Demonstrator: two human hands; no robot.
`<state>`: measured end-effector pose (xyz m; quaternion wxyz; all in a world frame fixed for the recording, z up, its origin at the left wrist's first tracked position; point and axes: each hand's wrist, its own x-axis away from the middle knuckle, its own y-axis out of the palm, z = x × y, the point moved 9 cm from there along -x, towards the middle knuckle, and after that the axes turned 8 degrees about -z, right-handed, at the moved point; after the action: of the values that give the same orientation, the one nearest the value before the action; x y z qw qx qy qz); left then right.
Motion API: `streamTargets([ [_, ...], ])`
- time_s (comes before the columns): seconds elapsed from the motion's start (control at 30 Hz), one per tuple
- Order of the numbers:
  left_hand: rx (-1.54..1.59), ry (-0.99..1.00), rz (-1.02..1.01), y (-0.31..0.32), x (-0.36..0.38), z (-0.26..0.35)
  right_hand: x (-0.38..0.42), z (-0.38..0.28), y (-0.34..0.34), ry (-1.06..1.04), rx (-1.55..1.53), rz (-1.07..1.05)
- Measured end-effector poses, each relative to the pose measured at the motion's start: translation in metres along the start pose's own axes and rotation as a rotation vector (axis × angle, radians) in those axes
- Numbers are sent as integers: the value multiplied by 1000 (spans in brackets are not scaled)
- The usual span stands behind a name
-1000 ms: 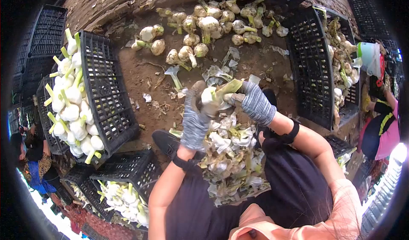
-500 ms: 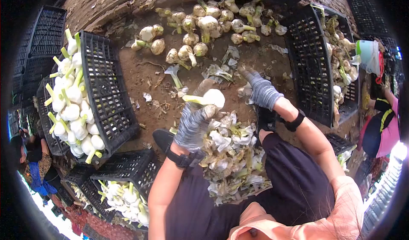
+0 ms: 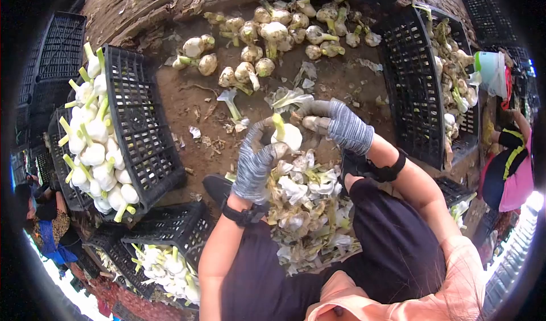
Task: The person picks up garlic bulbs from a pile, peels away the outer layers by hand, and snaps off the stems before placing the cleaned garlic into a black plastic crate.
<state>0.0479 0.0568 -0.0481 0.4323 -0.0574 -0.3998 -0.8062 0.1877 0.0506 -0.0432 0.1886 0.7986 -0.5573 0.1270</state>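
A garlic bulb (image 3: 289, 137), white and stripped of its outer skin, with a short green stem tilted up, is gripped between the thumb and fingers of my left hand (image 3: 254, 164). My right hand (image 3: 343, 126) is just right of the bulb, its fingers and thumb drawn together near the stem. Whatever those fingertips hold, if anything, is too small to make out. Both hands wear grey gloves. Below them, between my legs, lies a heap of garlic skins (image 3: 310, 207). Loose pale peel (image 3: 289, 99) lies just beyond my fingertips.
Unpeeled garlic bulbs (image 3: 274, 32) lie on the dirt ahead. At left a tilted black crate (image 3: 136, 122) holds clean white bulbs; another crate (image 3: 170, 224) is lower left. A crate (image 3: 412, 87) of dirty garlic stands right. Other people (image 3: 515, 173) sit at both sides.
My right hand has come back left and closer to the bulb, fingers now together. The bulb has turned in my left hand, so its stem points upward instead of left.
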Motion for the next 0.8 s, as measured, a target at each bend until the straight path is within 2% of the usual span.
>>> streamTargets([
  [0.07, -7, 19, -5, 3, -2, 0, 10, -21, 3, -172, 207, 154],
  [0.1, -73, 44, 9, 3, -1, 2, 14, -27, 7, -80, 343, 170],
  [0.13, -139, 70, 24, 3, -1, 5, 14, -27, 11, -81, 343, 170],
  [0.2, -153, 75, 35, 4, 2, 5, 19, -43, 16, -260, 579, 250],
  [0.27, -207, 121, 41, -2, 2, 5, 15, -41, 10, -317, 647, 236],
  [0.33, -122, 143, 19, 0, 3, 6, 17, -33, -18, -291, 716, 433],
  [0.37, -88, 161, 10, 0, 3, 8, 12, -1, -37, 46, 377, 394],
  [0.47, -10, 148, -25, 0, 0, 7, 21, -5, -32, -81, 129, 337],
  [0.53, -151, 199, 18, -1, -1, 12, 23, -11, -5, -143, 42, 222],
  [0.57, -283, 236, 42, 0, -1, 16, 22, -21, 7, -198, 231, 200],
  [0.6, -283, 235, 42, 0, 0, 16, 27, -35, 11, -142, 428, 269],
  [0.67, -311, 186, 54, -1, 1, 14, 23, -34, 8, -200, 506, 286],
  [0.73, -269, 196, 23, -2, 1, 15, 21, -34, -12, -247, 445, 393],
  [0.77, -223, 210, -6, 0, 0, 16, 19, -25, -26, -209, 438, 478],
  [0.8, -222, 211, -6, 0, 0, 17, 16, -2, -39, -52, 245, 473],
])
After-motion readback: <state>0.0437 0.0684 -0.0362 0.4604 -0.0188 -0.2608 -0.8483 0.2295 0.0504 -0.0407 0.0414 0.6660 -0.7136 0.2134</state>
